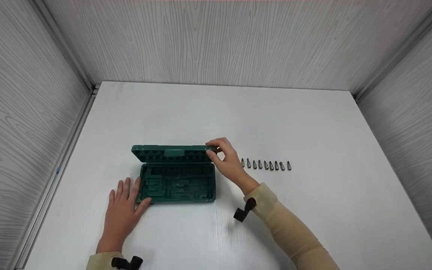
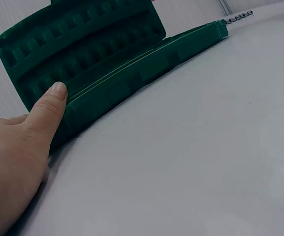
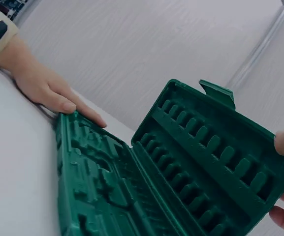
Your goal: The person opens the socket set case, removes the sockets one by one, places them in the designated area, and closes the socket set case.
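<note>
A green plastic tool case (image 1: 189, 201) lies flat on the white table, its lid (image 1: 174, 153) raised on the far-side hinge. My right hand (image 1: 229, 162) pinches the lid's right end between thumb and fingers. Beside the case's left end lies my left hand (image 1: 121, 214), fingers straight, its thumb on the near left corner. The left wrist view has that thumb (image 2: 48, 110) against the case's front edge. Moulded recesses line the base (image 3: 102, 177), and rows of slots show inside the lid (image 3: 215, 132) in the right wrist view. A latch tab (image 3: 218, 93) sticks out from the lid's edge.
Several small metal driver bits (image 1: 271, 165) stand in a row on the table, right of the case and just past the right hand. Grey wood-grain panels (image 1: 216, 45) wall the table at the back and both sides.
</note>
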A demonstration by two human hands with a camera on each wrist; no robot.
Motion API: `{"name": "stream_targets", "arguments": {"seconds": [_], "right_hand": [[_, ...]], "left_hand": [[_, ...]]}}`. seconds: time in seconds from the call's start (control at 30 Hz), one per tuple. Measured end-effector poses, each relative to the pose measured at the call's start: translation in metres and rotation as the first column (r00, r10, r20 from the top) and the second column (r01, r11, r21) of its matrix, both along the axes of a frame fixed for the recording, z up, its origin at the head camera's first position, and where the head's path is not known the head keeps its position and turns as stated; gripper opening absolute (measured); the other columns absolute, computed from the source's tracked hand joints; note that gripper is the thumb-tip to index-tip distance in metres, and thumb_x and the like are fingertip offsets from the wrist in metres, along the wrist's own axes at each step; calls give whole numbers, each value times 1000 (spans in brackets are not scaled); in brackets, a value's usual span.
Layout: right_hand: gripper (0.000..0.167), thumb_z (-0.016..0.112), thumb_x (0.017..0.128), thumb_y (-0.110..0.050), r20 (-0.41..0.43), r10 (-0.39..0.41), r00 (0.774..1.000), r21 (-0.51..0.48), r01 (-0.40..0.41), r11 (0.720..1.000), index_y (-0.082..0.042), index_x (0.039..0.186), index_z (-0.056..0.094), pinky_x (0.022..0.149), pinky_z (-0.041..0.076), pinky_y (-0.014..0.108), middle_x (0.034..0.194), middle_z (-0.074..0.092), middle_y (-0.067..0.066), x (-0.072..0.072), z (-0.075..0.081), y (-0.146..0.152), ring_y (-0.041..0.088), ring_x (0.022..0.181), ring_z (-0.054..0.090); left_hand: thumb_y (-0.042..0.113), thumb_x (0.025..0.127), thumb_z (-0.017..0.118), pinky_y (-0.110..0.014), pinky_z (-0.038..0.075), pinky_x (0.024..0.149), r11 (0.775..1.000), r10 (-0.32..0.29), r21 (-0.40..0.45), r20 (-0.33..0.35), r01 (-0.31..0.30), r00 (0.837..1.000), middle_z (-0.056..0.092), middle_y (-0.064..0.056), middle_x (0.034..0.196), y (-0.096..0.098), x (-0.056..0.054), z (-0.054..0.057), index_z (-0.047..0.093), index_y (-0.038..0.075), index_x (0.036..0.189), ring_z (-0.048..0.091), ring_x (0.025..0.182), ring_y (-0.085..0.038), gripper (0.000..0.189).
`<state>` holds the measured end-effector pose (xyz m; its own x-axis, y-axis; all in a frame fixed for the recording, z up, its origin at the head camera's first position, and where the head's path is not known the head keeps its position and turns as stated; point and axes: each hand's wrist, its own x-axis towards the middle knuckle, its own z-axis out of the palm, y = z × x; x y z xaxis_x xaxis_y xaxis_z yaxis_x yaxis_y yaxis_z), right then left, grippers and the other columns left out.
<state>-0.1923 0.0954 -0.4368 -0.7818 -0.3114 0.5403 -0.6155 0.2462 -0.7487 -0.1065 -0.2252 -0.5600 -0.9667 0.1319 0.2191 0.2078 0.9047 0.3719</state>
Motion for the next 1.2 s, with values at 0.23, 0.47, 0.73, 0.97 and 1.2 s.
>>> {"name": "stream_targets", "arguments": {"seconds": [0.23, 0.47, 0.73, 0.97, 1.2], "right_hand": [[20, 55, 92, 0, 103, 118, 988, -5, -118, 993, 7, 111, 53, 90, 42, 40, 111, 55, 19, 17, -10, 7, 24, 101, 52], [20, 55, 88, 8, 31, 221, 975, -2, -221, 975, 6, 108, 53, 90, 42, 41, 116, 54, 24, 28, -32, 9, 31, 110, 51], [29, 63, 85, 0, -197, 244, 950, 164, -213, 963, -5, 113, 57, 100, 36, 40, 120, 53, 15, 31, -75, 11, 30, 117, 46], [30, 68, 81, -10, -375, 285, 882, 307, -172, 936, -7, 110, 60, 102, 33, 43, 118, 53, 13, 35, -89, 11, 28, 116, 46], [21, 69, 82, -18, -394, 278, 876, 371, -125, 920, -10, 101, 63, 96, 36, 41, 109, 56, 9, 38, -96, 10, 21, 108, 49]], "left_hand": [[54, 88, 53, -47, 2, 112, 998, 17, 59, -12, -16, 1000, 12, -20, 153, -5, -1, 10, 6, 11, 151, 3, 141, -31, 90], [48, 84, 64, -47, 4, 112, 997, -6, 77, -124, 16, 992, 8, -19, 153, -15, -6, 38, 6, 5, 149, 1, 141, -31, 97], [56, 86, 55, -46, 6, 112, 993, -59, 87, -210, 79, 976, 15, -17, 153, 1, -1, 54, 16, 6, 149, 7, 140, -33, 89], [68, 81, 49, -55, 6, 109, 987, -160, -55, -289, 151, 944, 21, -19, 151, 21, -4, 59, 34, 7, 144, 9, 139, -38, 90], [59, 76, 65, -59, 9, 107, 940, -305, -226, -231, 254, 924, 31, -18, 147, 43, -7, 55, 44, 11, 140, 22, 136, -39, 82]]}}
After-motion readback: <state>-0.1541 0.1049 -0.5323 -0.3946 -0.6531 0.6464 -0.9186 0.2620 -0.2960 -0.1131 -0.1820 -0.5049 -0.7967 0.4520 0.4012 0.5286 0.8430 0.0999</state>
